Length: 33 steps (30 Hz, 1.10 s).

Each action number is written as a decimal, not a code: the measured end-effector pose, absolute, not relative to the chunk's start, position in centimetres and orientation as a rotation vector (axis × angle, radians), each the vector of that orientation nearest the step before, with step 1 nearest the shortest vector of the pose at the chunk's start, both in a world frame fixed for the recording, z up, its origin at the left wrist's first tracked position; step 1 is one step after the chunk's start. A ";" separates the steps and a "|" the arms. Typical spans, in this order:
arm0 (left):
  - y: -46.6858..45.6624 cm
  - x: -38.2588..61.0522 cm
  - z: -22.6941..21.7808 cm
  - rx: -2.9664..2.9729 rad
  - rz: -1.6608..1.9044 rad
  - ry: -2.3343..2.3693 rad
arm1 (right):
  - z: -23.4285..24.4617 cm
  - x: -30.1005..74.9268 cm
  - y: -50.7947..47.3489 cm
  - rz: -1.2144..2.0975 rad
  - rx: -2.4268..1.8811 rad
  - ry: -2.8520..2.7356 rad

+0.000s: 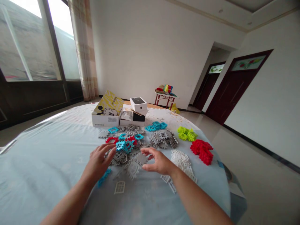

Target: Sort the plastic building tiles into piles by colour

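Observation:
My left hand (100, 161) reaches over the near left side of a mixed pile, fingers stretched out and nothing seen in its grip. Its fingertips are close to a blue interlocking plastic piece (121, 145) and a red piece (112, 140); whether they touch is unclear. My right hand (156, 161) is at the pile's near right side, thumb and fingers apart. Beside it are grey interlocking pieces (133, 168), slightly blurred. More blue pieces (103, 178) lie partly hidden beside my left wrist. A single white window-frame piece (119, 187) lies between my forearms.
White pieces (181, 161), red pieces (202, 151), lime-green pieces (187, 133), blue pieces (156, 126) and grey pieces (161, 139) lie in separate heaps. An open yellow-and-white box (105, 121) and a white phone box (139, 107) stand behind, on the cloth-covered round table (58, 150).

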<state>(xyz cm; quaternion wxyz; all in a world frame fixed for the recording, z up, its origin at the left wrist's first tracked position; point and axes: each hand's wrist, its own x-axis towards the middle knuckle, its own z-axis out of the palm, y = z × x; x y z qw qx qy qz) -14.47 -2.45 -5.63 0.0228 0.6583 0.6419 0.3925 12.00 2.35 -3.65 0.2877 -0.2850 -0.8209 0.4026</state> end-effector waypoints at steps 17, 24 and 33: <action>-2.9 -10.5 -5.7 2.183 1.071 1.648 | -2.9 13.7 5.1 0.203 -0.914 -2.199; -2.5 -10.9 -6.0 2.124 1.139 1.700 | -2.5 17.1 12.0 0.078 -1.182 -1.991; -2.5 -10.8 -5.8 2.035 1.174 1.727 | -3.0 16.3 7.3 0.257 -1.004 -2.028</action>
